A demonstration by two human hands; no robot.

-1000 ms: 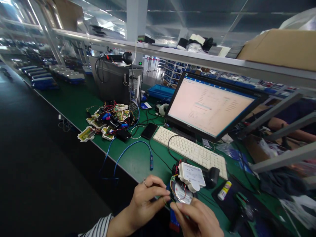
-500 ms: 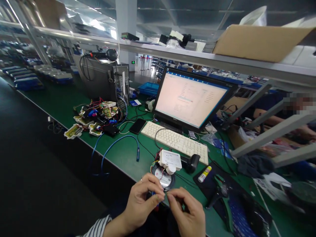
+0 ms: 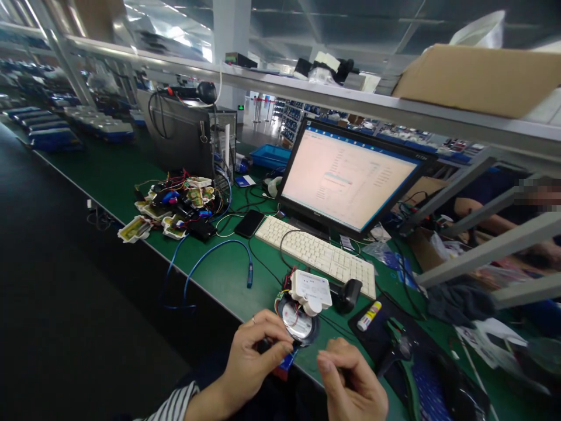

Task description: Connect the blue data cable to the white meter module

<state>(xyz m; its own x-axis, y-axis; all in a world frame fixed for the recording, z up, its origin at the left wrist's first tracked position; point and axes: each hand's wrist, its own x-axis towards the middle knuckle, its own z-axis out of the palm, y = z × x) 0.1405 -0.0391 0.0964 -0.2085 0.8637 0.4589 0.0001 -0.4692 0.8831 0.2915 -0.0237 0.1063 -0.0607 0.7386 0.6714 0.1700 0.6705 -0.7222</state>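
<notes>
Left hand: the left hand [image 3: 256, 356], a ring on one finger, pinches a small blue connector [image 3: 284, 362] between thumb and fingertips; grip narrow, closed on it.
Right hand: the right hand [image 3: 350, 383] is curled with thumb against fingers near the edge of the tabletop [image 3: 228, 275]; I cannot tell whether anything lies inside that grip.
Meter unit: a round dial meter [image 3: 298, 318] with a white module [image 3: 311, 289] on top sits at 12 o'clock from the hands, thin coloured wires [image 3: 284, 283] at its side.
Handling: the connector looks light and rigid, its leads thin and easily strained, so hold the plastic body, not the wires; the meter looks heavier, with a glass face best gripped by its rim.
Around: keyboard [image 3: 315, 257] and monitor [image 3: 350, 178] at 1 o'clock; glue stick [image 3: 369, 316] at 2 o'clock; blue cable [image 3: 210, 260] at 10 o'clock.
</notes>
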